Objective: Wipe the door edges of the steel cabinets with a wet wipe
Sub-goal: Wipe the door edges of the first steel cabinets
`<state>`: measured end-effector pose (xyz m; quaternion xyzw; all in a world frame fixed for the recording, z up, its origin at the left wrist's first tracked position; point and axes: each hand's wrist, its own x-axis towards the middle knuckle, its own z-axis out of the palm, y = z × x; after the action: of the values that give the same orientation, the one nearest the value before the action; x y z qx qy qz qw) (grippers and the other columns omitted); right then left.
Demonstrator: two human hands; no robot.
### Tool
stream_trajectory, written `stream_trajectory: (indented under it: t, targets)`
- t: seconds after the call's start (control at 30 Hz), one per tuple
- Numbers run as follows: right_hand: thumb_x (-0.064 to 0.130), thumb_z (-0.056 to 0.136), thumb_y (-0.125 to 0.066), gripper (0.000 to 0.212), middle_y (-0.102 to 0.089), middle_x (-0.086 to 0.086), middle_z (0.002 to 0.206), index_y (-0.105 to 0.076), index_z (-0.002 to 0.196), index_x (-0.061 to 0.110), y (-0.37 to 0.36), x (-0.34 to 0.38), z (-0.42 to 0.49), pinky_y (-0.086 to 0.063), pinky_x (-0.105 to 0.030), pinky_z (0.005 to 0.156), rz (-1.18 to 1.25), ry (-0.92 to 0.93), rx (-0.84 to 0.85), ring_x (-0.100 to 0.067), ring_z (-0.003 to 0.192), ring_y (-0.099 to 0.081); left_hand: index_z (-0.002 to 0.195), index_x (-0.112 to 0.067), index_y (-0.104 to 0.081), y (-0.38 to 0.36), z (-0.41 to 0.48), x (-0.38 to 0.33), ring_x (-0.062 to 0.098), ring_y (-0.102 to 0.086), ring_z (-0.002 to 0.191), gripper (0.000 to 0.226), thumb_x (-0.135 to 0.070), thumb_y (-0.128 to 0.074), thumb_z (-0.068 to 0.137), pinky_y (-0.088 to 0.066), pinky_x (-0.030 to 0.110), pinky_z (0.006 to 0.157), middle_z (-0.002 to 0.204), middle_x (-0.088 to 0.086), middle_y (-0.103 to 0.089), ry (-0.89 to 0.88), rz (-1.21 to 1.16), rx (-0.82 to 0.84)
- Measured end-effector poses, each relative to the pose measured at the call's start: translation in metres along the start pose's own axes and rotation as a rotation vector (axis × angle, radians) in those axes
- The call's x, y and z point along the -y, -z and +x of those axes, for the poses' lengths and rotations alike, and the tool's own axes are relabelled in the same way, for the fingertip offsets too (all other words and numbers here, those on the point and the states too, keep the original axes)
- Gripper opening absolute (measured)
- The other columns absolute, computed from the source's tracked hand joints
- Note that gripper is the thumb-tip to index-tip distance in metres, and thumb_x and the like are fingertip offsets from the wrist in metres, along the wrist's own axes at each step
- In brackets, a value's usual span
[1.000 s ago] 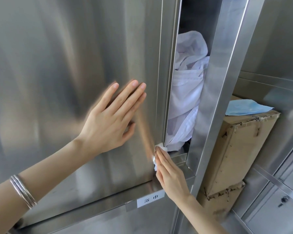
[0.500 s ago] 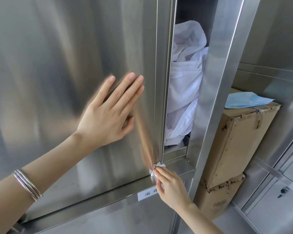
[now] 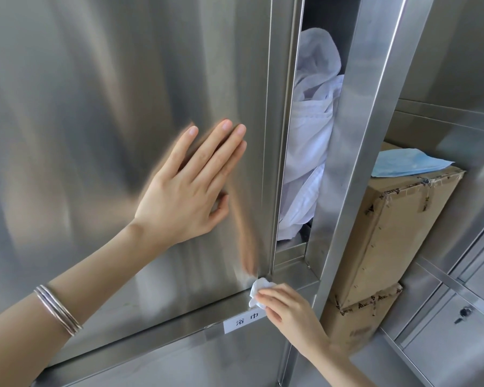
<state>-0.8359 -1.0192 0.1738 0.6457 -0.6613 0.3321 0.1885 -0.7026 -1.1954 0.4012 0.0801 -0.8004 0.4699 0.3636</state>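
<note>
A steel cabinet door (image 3: 95, 107) fills the left of the head view, slightly ajar, its vertical edge (image 3: 284, 135) running down the middle. My left hand (image 3: 185, 196) lies flat on the door face with straight fingers. At the door's bottom right corner, my right hand (image 3: 288, 311) pinches a small crumpled white wet wipe (image 3: 256, 291) against the steel. A silver bangle sits on my left wrist.
White cloth (image 3: 310, 141) hangs inside the gap behind the door. A steel post (image 3: 355, 135) stands right of the gap. Two stacked cardboard boxes (image 3: 397, 224) with a blue face mask (image 3: 408, 163) on top sit on the open shelf at right. A white label (image 3: 243, 322) is stuck under the door.
My right hand has slid the wipe down the door edge to its bottom corner. My left hand has stayed flat on the door.
</note>
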Motion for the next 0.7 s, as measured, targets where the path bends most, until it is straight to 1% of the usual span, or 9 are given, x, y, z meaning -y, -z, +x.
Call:
stream_trajectory:
  t: [0.07,0.13,0.23,0.3,0.4,0.53,0.7]
  targets:
    - [-0.010,0.066,-0.073,0.034,-0.069,0.009,0.096,-0.073,0.092,0.011,0.006,0.001,-0.002,-0.051,-0.024,0.073,-0.001,0.005,-0.052,-0.015,0.081,-0.062,0.153,-0.002,-0.018,-0.001,0.005,-0.004,0.025,-0.012,0.150,0.074,-0.032,-0.040,0.089,-0.007,0.046,0.122,0.162,0.010,-0.015,-0.001,0.000,-0.002]
    - [-0.010,0.070,-0.068,0.032,-0.068,0.009,0.097,-0.073,0.094,0.011,0.015,0.001,-0.005,-0.052,-0.025,0.074,0.003,-0.016,-0.136,-0.014,0.083,-0.062,0.153,-0.002,-0.018,-0.001,0.010,-0.008,0.025,-0.013,0.150,0.075,-0.032,-0.041,0.088,-0.008,0.046,0.122,0.162,0.010,-0.016,0.002,0.001,-0.009]
    - [0.000,0.080,-0.059,0.025,-0.069,0.009,0.098,-0.074,0.097,0.011,0.028,0.000,-0.009,-0.052,-0.023,0.078,0.015,-0.074,-0.271,-0.011,0.086,-0.063,0.153,-0.002,-0.019,-0.002,0.017,-0.014,0.025,-0.014,0.150,0.075,-0.031,-0.041,0.087,-0.008,0.046,0.122,0.162,0.010,-0.017,0.008,-0.009,-0.014]
    - [0.004,0.083,-0.057,0.023,-0.069,0.009,0.096,-0.075,0.094,0.010,0.035,-0.002,-0.008,-0.052,-0.022,0.078,0.009,-0.101,-0.328,-0.010,0.085,-0.063,0.153,-0.002,-0.019,-0.003,0.023,-0.019,0.025,-0.014,0.149,0.073,-0.031,-0.040,0.088,-0.007,0.046,0.122,0.162,0.010,-0.017,0.009,-0.018,-0.011]
    - [0.005,0.082,-0.057,0.023,-0.070,0.010,0.095,-0.075,0.094,0.013,0.045,-0.007,-0.006,-0.051,-0.020,0.078,-0.033,-0.106,-0.347,-0.009,0.084,-0.063,0.153,-0.002,-0.020,-0.005,0.031,-0.026,0.025,-0.015,0.149,0.072,-0.029,-0.038,0.089,-0.008,0.046,0.122,0.162,0.010,-0.017,0.007,-0.016,-0.013]
    - [0.004,0.081,-0.058,0.023,-0.071,0.009,0.093,-0.076,0.092,0.013,0.054,-0.017,-0.005,-0.054,-0.025,0.071,-0.083,-0.092,-0.346,-0.012,0.081,-0.066,0.152,-0.002,-0.020,-0.007,0.043,-0.037,0.025,-0.015,0.149,0.072,-0.029,-0.037,0.088,-0.007,0.046,0.122,0.162,0.010,-0.017,0.002,-0.013,-0.013]
    - [0.005,0.081,-0.057,0.023,-0.071,0.009,0.093,-0.076,0.090,0.013,0.064,-0.026,-0.007,-0.052,-0.026,0.070,-0.127,-0.108,-0.346,-0.010,0.081,-0.064,0.152,-0.001,-0.020,-0.009,0.058,-0.049,0.025,-0.013,0.149,0.071,-0.031,-0.036,0.090,-0.006,0.046,0.122,0.162,0.011,-0.016,-0.009,-0.013,-0.002]
